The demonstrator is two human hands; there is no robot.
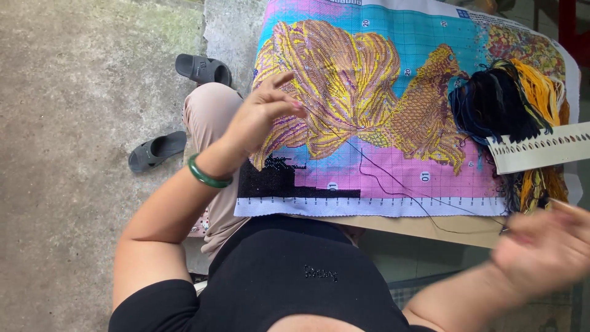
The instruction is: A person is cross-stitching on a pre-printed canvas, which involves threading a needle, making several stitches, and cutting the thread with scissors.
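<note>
Two hands: left hand pinches thread over canvas.

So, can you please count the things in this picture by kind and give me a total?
Hands: 2, the left hand on the cloth and the blurred right hand
Embroidery cloth: 1
Slippers: 2, one and another
Green bangle: 1
Thread card: 1
Thread bundle: 1
Total: 8
</note>
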